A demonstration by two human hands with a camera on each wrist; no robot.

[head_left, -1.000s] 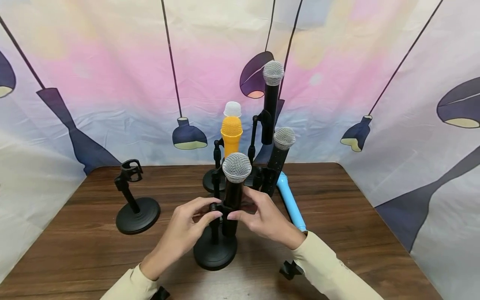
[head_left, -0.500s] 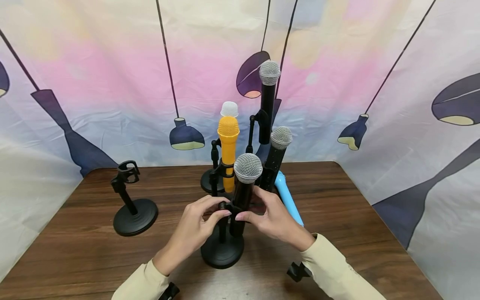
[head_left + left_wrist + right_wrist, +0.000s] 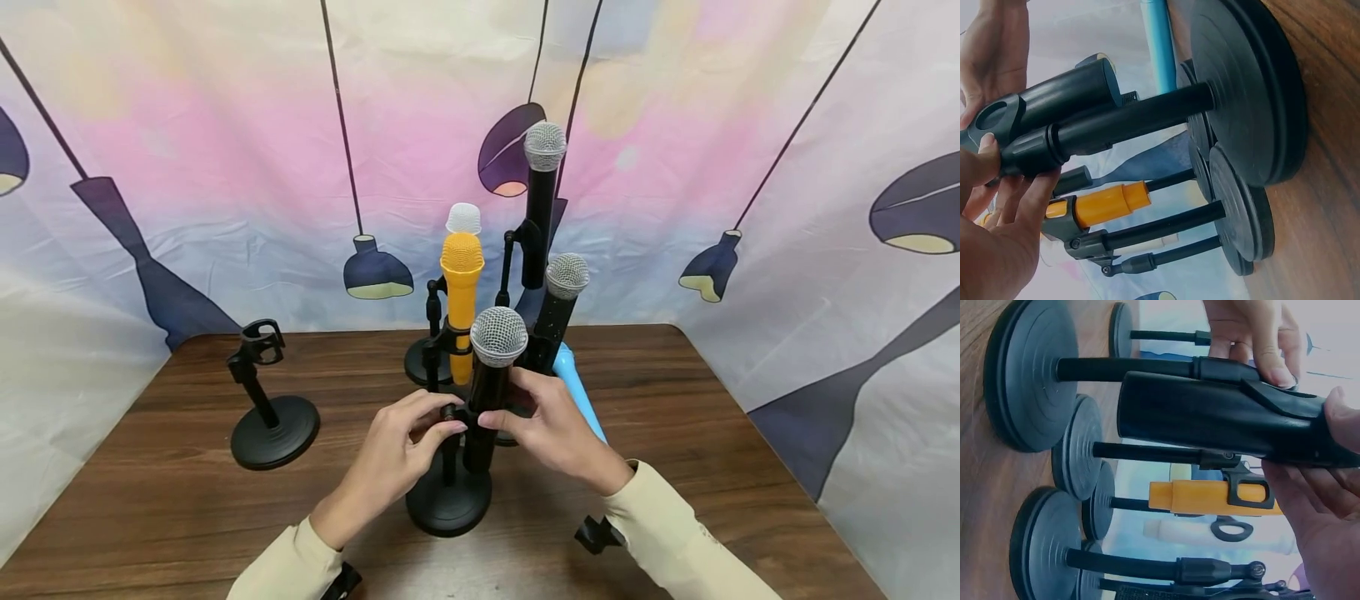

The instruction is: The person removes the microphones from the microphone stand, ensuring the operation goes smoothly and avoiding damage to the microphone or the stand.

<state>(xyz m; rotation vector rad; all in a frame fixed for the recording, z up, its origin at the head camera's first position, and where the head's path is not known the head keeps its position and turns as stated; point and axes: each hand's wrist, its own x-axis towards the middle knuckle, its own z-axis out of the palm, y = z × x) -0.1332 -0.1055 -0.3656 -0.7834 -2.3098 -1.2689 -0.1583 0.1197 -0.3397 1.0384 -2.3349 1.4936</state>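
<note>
In the middle of the table, a black microphone [image 3: 489, 392] with a silver mesh head stands nearly upright in the clip of a black desk stand [image 3: 448, 507]. My left hand [image 3: 390, 462] pinches the stand's upper joint between thumb and fingers. On the other side, my right hand [image 3: 558, 433] holds the microphone's body, thumb in front and fingers behind. The left wrist view shows the stand's post [image 3: 1141, 122] and round base upright on the table. Below the clip, the microphone's lower end [image 3: 1166, 409] hangs free beside the post in the right wrist view.
Close behind are a yellow microphone [image 3: 462, 292], a white one [image 3: 464, 219] and two black ones with silver heads [image 3: 537, 225], all on stands. A light blue microphone [image 3: 576, 387] leans at the right. A stand with a vacant clip [image 3: 274, 432] is at left.
The held microphone and its stand have shifted slightly to the right, with both hands moving along. The yellow microphone's body and clip have come into fuller view behind it.
</note>
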